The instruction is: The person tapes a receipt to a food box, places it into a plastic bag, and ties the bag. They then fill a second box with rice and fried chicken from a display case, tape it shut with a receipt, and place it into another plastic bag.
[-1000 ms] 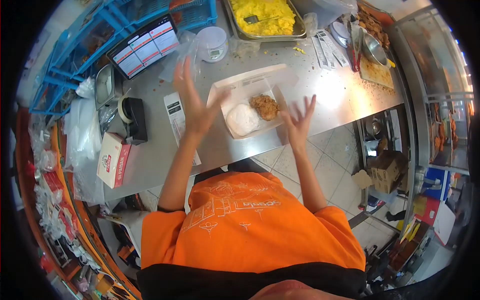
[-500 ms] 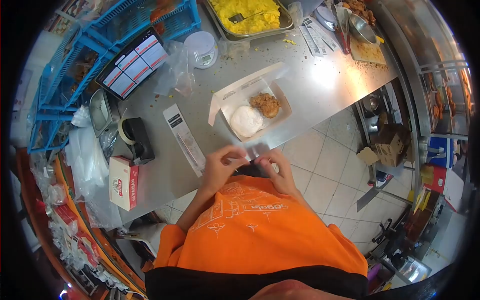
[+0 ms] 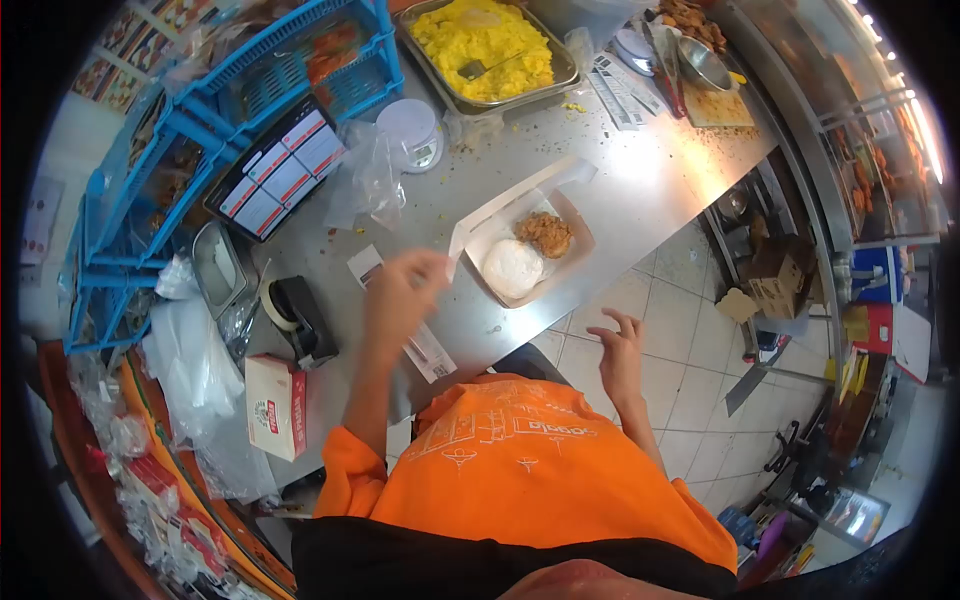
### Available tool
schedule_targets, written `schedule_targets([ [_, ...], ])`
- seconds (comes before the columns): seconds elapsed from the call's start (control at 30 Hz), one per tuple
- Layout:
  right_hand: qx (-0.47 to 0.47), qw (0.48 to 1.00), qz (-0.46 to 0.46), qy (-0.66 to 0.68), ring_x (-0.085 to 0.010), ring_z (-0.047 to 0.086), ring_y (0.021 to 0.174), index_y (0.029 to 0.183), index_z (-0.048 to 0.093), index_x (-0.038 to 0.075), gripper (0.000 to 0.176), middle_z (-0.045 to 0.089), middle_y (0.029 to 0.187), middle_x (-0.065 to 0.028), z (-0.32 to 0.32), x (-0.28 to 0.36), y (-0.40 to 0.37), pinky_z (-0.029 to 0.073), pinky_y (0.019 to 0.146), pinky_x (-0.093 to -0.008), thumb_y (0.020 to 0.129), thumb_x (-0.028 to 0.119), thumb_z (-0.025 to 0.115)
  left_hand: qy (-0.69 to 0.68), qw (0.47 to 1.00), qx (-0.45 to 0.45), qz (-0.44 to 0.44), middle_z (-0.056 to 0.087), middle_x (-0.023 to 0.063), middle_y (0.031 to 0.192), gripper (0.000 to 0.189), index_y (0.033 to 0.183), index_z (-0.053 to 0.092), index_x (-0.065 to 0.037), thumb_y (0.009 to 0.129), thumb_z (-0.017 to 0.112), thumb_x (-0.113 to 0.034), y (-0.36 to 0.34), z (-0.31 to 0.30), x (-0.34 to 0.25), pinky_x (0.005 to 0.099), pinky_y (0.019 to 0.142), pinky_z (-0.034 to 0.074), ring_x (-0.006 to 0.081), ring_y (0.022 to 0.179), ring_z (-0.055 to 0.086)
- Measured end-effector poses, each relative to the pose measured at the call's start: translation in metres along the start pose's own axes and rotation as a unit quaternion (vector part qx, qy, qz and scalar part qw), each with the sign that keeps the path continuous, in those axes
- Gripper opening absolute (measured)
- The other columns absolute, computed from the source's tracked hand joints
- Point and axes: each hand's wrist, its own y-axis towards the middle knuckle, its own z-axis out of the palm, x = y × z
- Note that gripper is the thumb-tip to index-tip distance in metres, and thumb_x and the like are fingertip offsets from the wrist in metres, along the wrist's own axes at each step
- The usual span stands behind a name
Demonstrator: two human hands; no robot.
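My left hand (image 3: 405,295) is raised over a printed paper strip (image 3: 430,352) and covers its middle. Motion blurs its fingers, which point toward the near left corner of an open paper food box (image 3: 508,300). In the box a piece of fried chicken (image 3: 545,235) sits beside a rounded white mound (image 3: 512,268). My right hand (image 3: 620,355) hangs past the table edge, over the floor, with its fingers bent and apart and nothing in them.
A tape dispenser (image 3: 298,315) and a red-and-white carton (image 3: 277,410) stand to the left. Farther back are a tablet (image 3: 280,170), a white scale (image 3: 412,125), clear plastic bags (image 3: 370,180), and a metal tray (image 3: 565,85) of yellow food. Blue crates (image 3: 215,110) line the left side.
Close together before my shirt a moment ago, my hands have separated. The left went up and left over the strip; the right moved right and spread its fingers. The view shifted slightly.
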Motion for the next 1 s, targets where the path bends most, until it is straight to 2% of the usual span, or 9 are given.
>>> schedule_targets([
  [0.07,-0.003,0.999,0.044,-0.001,-0.0300,0.059,0.087,0.081,0.069,0.003,0.012,0.065,0.093,-0.0149,-0.002,-0.009,-0.006,0.048,0.079,-0.0358,0.072,-0.003,0.067,0.091,0.979,-0.146,0.111,0.066,0.0025,0.068,0.013,0.096,0.069,-0.014,0.088,0.061,-0.020,0.052,-0.021,-0.016,0.0314,0.053,0.046,0.0169,0.054,0.061],
  [0.13,0.066,0.914,0.373,0.147,-0.0314,0.060,0.085,0.076,0.069,0.002,0.007,0.066,0.095,-0.0159,-0.012,-0.002,-0.005,0.048,0.080,-0.0370,0.070,-0.002,0.067,0.156,0.953,-0.189,0.180,0.065,0.0028,0.070,0.012,0.096,0.068,-0.017,0.086,0.063,-0.022,0.117,-0.019,-0.021,0.0345,0.058,0.047,0.0232,0.060,0.061],
  [0.27,0.112,0.925,0.362,-0.027,-0.0312,0.064,0.085,0.095,0.069,0.004,0.026,0.067,0.098,-0.0182,-0.011,-0.016,-0.020,0.050,0.080,-0.0362,0.069,-0.001,0.068,0.316,0.862,-0.177,0.355,0.064,0.0026,0.097,0.028,0.106,0.063,-0.018,0.080,0.071,-0.022,0.226,0.020,0.005,0.0358,0.070,0.047,0.0234,0.093,0.061],
  [0.37,0.038,0.986,0.150,-0.059,-0.0345,0.058,0.105,0.118,0.061,0.010,0.052,0.061,0.117,-0.0185,0.014,-0.058,-0.065,0.046,0.088,-0.0385,0.068,-0.001,0.068,0.431,0.839,-0.122,0.310,0.058,0.0050,0.112,0.043,0.116,0.059,-0.018,0.075,0.074,-0.023,0.235,0.032,-0.002,0.0386,0.084,0.045,0.0261,0.110,0.053],
  [0.5,0.037,0.971,0.206,-0.116,-0.0399,0.034,0.127,0.129,0.052,0.017,0.065,0.040,0.140,-0.0135,0.003,-0.040,-0.073,0.030,0.105,-0.0454,0.069,0.002,0.071,0.207,0.858,-0.244,0.402,0.059,0.0182,0.112,0.048,0.126,0.053,-0.012,0.084,0.068,-0.030,0.203,0.026,0.011,0.0413,0.093,0.041,0.0346,0.111,0.052],
  [0.57,-0.030,0.983,0.182,-0.020,-0.0347,0.044,0.122,0.133,0.047,0.014,0.065,0.044,0.137,-0.0126,0.015,-0.065,-0.079,0.040,0.099,-0.0420,0.073,0.002,0.070,0.129,0.983,0.070,-0.107,0.060,0.0238,0.115,0.081,0.129,0.050,-0.002,0.090,0.028,-0.070,0.139,-0.017,0.032,0.0384,0.073,0.051,0.0350,0.079,0.066],
  [0.63,-0.052,0.956,0.245,0.155,-0.0312,0.048,0.118,0.133,0.046,0.012,0.064,0.044,0.135,-0.0120,0.018,-0.071,-0.061,0.044,0.094,-0.0388,0.075,0.003,0.069,-0.032,0.932,0.156,-0.325,0.059,0.0289,0.116,0.109,0.146,0.029,-0.009,0.073,0.010,-0.089,0.072,-0.020,0.064,0.0374,0.072,0.055,0.0346,0.076,0.068],
  [0.83,-0.001,0.881,0.156,0.446,-0.0217,0.057,0.107,0.133,0.044,0.006,0.054,0.046,0.132,-0.0107,-0.002,-0.111,0.069,0.053,0.081,-0.0305,0.084,0.003,0.064,-0.160,0.949,0.202,-0.183,0.055,0.0336,0.119,0.126,0.144,0.024,0.003,0.065,0.006,-0.093,0.056,0.086,-0.002,0.0328,0.080,0.056,0.0345,0.102,0.064],
  [1.0,-0.074,0.919,0.136,0.363,-0.0206,0.058,0.104,0.131,0.046,0.005,0.049,0.051,0.127,-0.0111,-0.070,-0.224,0.106,0.052,0.081,-0.0310,0.085,0.002,0.061,0.056,0.984,-0.089,-0.141,0.065,0.0213,0.078,0.093,0.106,0.061,0.008,0.087,0.022,-0.075,0.119,0.110,-0.095,0.0304,0.056,0.052,0.0228,0.060,0.066],
])
